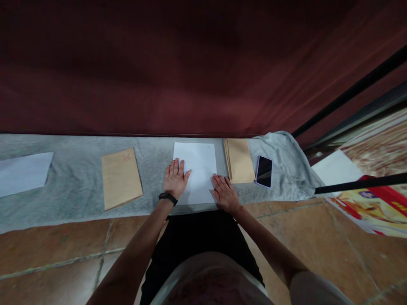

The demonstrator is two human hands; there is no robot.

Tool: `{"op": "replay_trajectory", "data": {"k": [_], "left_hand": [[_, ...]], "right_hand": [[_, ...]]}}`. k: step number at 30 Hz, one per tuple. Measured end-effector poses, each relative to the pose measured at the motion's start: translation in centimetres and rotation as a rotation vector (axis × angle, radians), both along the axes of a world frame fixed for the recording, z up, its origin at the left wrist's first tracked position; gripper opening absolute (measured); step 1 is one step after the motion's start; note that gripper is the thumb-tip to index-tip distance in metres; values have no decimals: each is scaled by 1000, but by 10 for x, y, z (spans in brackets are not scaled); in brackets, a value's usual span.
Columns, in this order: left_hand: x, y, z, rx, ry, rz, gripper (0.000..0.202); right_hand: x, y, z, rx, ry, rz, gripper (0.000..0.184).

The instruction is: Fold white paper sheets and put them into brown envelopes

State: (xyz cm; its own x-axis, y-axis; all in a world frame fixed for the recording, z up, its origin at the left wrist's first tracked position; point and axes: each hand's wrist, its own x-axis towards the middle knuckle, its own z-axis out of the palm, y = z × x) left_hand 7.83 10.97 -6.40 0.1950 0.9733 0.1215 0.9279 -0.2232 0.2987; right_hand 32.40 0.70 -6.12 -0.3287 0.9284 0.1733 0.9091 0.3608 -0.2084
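Observation:
A white sheet of paper [199, 169] lies on the grey cloth in front of me. My left hand [175, 178] rests flat on its left edge, fingers stretched out and holding nothing; a black band is round that wrist. On the sheet's lower right edge lies my right hand [224, 192], also flat with its fingers extended. Just beyond the right hand is a small stack of brown envelopes [241, 159]. Another brown envelope [121, 178] lies by itself to the left of the sheet, apart from my left hand.
A phone [264, 171] lies right of the envelope stack. White paper [23, 173] is at the far left of the grey cloth [76, 182]. A dark red curtain [159, 84] hangs behind. Black bars [359, 185] and a colourful printed box [375, 209] are at right.

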Motion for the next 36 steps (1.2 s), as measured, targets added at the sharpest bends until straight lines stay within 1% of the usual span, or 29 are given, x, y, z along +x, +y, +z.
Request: {"op": "replay_trajectory", "data": {"k": [3, 5, 7, 8, 9, 10, 12, 13, 15, 18, 20, 22, 25, 27, 29, 32, 34, 36], "left_hand": [[-4, 1, 3, 3, -13, -20, 65], [-4, -2, 6, 19, -34, -30, 63], [2, -12, 10, 45, -54, -53, 61], [7, -20, 11, 58, -60, -85, 61], [14, -31, 13, 66, -60, -134, 60], [21, -42, 13, 65, -53, -214, 58], [36, -67, 13, 45, -16, -414, 53], [41, -77, 12, 32, 5, -488, 51], [48, -92, 10, 28, 41, -509, 50], [46, -99, 9, 28, 71, -496, 50], [44, -97, 9, 29, 81, -498, 50], [42, -96, 7, 33, 94, -511, 49], [41, -96, 2, 42, 117, -544, 49], [38, -98, 0, 45, 126, -534, 51], [31, -100, 0, 54, 129, -489, 54], [12, -103, 2, 77, 109, -399, 58], [-5, -101, 4, 75, 61, -320, 59], [-22, -94, 6, 57, -37, -222, 58]], "right_hand": [[9, -11, -1, -8, -2, 22, 58], [12, -16, -1, -11, -1, 28, 57], [13, -18, -1, -10, -2, 22, 56], [13, -19, -1, -9, -3, 16, 56], [13, -19, -1, -6, -3, 11, 56], [13, -19, -1, -3, -2, 10, 56], [13, -20, -1, 8, 7, 15, 55], [14, -20, 0, 14, 11, 19, 54], [15, -22, 1, 23, 18, 22, 53], [8, -23, 4, 35, 30, -18, 51], [-6, -20, 8, 43, 56, -77, 50], [-27, -14, 12, 41, 93, -116, 49], [-59, -2, 14, 18, 132, -58, 49], [-70, 3, 11, 17, 136, -49, 50], [-70, 3, 6, 29, 120, -84, 50], [-56, -2, -5, 64, 85, -134, 54], [-45, -5, -10, 90, 74, -144, 56], [-36, -3, -14, 107, 93, -145, 56]]}}
